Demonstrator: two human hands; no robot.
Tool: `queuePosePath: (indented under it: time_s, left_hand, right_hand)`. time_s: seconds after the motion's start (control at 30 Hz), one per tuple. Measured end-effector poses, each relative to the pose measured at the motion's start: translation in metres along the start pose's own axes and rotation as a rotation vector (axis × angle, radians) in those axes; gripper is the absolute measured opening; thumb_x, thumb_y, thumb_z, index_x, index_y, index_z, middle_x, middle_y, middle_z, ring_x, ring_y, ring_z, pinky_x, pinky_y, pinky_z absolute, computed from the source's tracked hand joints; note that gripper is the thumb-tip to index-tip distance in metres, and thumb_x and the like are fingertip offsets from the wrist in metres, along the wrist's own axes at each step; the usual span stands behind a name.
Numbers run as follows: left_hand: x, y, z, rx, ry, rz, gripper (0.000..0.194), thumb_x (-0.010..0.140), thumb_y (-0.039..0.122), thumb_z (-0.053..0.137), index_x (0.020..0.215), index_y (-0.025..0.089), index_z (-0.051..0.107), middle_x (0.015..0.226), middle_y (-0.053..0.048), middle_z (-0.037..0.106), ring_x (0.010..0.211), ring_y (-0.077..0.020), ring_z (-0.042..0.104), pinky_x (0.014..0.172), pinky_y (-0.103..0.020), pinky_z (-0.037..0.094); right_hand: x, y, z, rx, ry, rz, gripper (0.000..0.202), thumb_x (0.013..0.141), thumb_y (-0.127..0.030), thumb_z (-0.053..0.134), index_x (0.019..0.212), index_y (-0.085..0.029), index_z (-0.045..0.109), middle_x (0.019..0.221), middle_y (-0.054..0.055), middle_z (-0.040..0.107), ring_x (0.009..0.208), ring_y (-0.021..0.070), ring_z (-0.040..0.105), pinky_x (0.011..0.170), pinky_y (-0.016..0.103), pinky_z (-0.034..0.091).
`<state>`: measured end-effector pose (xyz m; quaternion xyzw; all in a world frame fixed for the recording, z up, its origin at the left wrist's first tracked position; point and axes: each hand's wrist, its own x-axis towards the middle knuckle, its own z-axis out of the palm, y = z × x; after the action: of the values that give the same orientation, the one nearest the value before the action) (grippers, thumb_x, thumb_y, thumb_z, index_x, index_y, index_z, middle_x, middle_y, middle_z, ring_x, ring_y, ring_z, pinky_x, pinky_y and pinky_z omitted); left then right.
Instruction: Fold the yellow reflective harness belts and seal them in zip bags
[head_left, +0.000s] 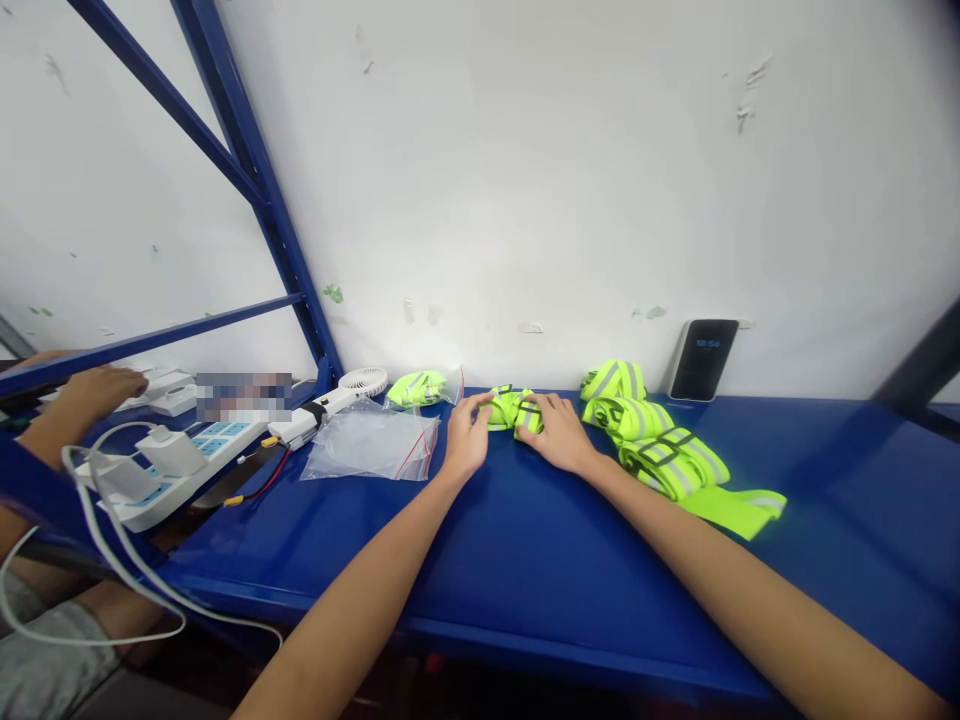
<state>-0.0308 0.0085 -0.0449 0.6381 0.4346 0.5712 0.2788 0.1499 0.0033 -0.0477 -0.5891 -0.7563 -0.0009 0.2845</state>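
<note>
A folded neon-yellow reflective strap with grey stripes and a dark buckle lies near the back of the blue table, between my two hands. My left hand curls its fingers around the strap's left end. On the opposite end, my right hand is closed, thumb in front and fingers behind. Just to the right is a row of more neon reflective straps, folded into bundles, with one loose end trailing forward. Another neon bundle sits in a clear bag on the left.
Clear zip bags lie left of my hands, beside a white handheld fan. A power strip with chargers and white cables stands farther left, near another person's hand. A phone leans against the wall. A blue metal frame rises at left.
</note>
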Motion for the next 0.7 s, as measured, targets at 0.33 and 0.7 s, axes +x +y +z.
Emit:
queuePosePath:
  time_s: [0.33,0.7]
  left_hand:
    - [-0.003,0.012,-0.003,-0.455,-0.227,-0.351,0.019,0.067,0.028,0.066,0.077,0.013,0.07,0.06,0.001,0.058,0.05,-0.0072,0.044,0.049,-0.021,0.031]
    - [-0.002,0.012,-0.009,-0.407,-0.317,-0.369,0.025,0.067,0.025,0.07,0.089,0.015,0.069,0.07,0.001,0.064,0.052,-0.0063,0.048,0.051,-0.02,0.034]
  right_hand:
    - [-0.075,0.005,-0.054,0.342,-0.29,-0.278,0.067,0.081,-0.028,0.06,0.144,-0.026,0.038,0.139,0.009,0.045,0.129,0.0277,0.041,0.109,0.046,0.033]
    - [-0.053,0.008,-0.049,0.617,-0.303,-0.07,0.08,0.076,-0.019,0.058,0.15,-0.025,0.03,0.147,0.01,0.043,0.132,0.0277,0.044,0.11,0.045,0.034]
